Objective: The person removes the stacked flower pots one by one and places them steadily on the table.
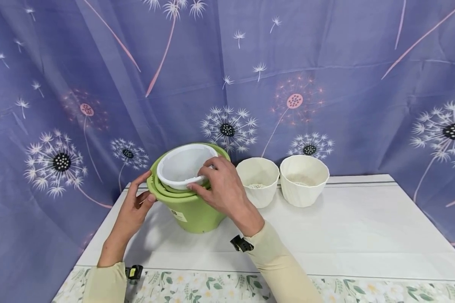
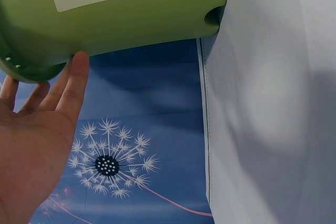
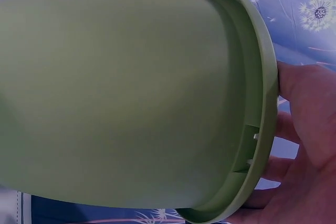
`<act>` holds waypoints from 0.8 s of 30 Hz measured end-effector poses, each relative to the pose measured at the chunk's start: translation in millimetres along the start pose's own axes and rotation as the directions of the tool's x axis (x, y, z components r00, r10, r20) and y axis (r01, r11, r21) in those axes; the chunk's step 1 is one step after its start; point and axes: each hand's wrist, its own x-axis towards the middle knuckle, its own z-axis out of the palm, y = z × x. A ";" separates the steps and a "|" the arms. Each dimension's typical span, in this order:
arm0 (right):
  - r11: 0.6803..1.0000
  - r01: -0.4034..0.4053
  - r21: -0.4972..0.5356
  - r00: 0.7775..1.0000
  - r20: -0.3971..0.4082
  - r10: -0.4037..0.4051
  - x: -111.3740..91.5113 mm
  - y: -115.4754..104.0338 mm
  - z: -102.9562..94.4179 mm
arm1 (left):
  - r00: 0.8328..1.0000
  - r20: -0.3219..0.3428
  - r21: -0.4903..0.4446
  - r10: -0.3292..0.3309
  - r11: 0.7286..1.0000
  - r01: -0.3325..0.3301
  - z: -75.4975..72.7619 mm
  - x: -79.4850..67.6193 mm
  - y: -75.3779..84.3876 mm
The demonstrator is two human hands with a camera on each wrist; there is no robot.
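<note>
In the head view a green flowerpot [image 1: 197, 216] stands on the table with further green pots nested inside it. A smooth white pot [image 1: 170, 166] sits tilted at the top of the nest. My right hand [image 1: 225, 185] pinches its near right rim, fingers over the inside and thumb outside. On the left, my left hand [image 1: 132, 212] touches the outer green rim with its fingertips. The left wrist view shows those fingers [image 2: 76, 87] fairly straight against the green pot's rim and side. In the right wrist view the green pot [image 3: 126, 98] hides the white one.
Two cream pots with drainage holes, one nearer [image 1: 259, 198] and one farther right [image 1: 304, 189], stand beside the green pot. A white tablecloth [image 1: 349, 229] with a floral front border covers the table. Behind hangs a blue dandelion curtain [image 1: 349, 101].
</note>
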 end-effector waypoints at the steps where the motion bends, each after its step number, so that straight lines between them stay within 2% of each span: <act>1: 1.000 -0.001 0.002 1.000 0.001 0.001 0.1 0.3 -0.1 | 1.000 0.000 0.003 0.000 1.000 0.000 0.2 0.3 0.1; 12: 1.000 -0.008 0.004 1.000 0.002 0.008 0.9 -1.5 1.0 | 1.000 -0.011 0.023 -0.028 0.999 0.028 -0.2 -0.9 0.0; 24: 0.999 -0.012 0.037 0.999 -0.034 0.013 0.2 -1.3 4.1 | 1.000 0.009 -0.006 0.013 1.000 -0.013 0.3 -0.1 -1.7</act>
